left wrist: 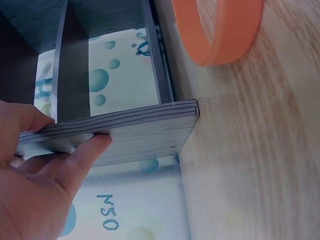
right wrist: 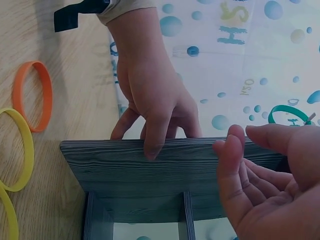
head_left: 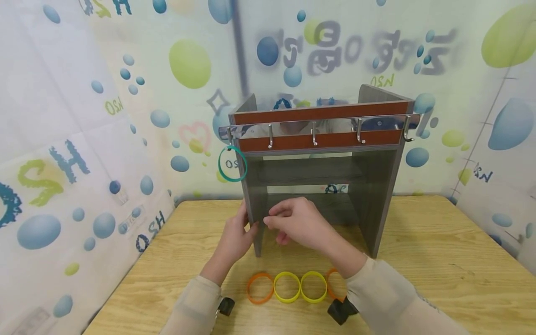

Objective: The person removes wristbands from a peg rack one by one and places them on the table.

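Note:
My left hand [head_left: 234, 237] grips the left side panel [head_left: 254, 200] of a small grey wooden shelf unit, thumb on one face and fingers on the other. In front of the unit, my right hand [head_left: 302, 224] hovers with relaxed, bent fingers and holds nothing; the right wrist view shows a gap between thumb and forefinger. A teal silicone wristband [head_left: 219, 166] hangs from the leftmost hook of the metal hook rail [head_left: 293, 128] along the unit's top front.
On the wooden table [head_left: 439, 260], in front of the unit, a row of wristbands lies flat: an orange one [head_left: 248, 289], two yellow ones, and another orange one [head_left: 330, 287] partly behind the right forearm. Printed sheets [head_left: 138, 116] enclose the table behind and at the sides.

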Demonstrator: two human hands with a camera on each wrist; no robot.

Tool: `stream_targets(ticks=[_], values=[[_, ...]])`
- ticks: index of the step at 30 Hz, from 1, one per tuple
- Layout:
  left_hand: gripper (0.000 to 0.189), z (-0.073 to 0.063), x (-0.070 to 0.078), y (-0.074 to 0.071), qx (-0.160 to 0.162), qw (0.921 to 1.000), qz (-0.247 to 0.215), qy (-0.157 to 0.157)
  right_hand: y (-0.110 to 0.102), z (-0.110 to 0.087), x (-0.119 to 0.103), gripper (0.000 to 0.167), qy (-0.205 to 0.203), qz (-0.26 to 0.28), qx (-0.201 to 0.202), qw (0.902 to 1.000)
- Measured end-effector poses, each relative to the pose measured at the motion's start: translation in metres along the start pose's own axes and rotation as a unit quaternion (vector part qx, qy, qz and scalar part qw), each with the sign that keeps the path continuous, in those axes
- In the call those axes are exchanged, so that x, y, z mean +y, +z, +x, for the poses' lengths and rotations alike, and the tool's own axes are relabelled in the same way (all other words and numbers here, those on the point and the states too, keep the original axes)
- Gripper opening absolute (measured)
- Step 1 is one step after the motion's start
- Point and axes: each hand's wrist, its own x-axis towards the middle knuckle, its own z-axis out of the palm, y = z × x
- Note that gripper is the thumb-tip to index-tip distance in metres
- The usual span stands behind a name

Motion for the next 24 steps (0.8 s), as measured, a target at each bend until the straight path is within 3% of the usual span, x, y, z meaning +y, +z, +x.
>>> stream_targets(ticks=[13, 24], values=[[0.073, -0.001, 0.001, 0.000, 0.007, 1.0000, 0.004, 0.003, 0.000, 0.006, -0.010, 0.035, -0.007, 0.025, 0.037, 0.9990], [0.076, -0.001, 0.002, 0.000, 0.000, 1.0000, 0.003, -0.006, -0.001, 0.021, -0.022, 0.051, -0.071, 0.019, 0.028, 0.9969]])
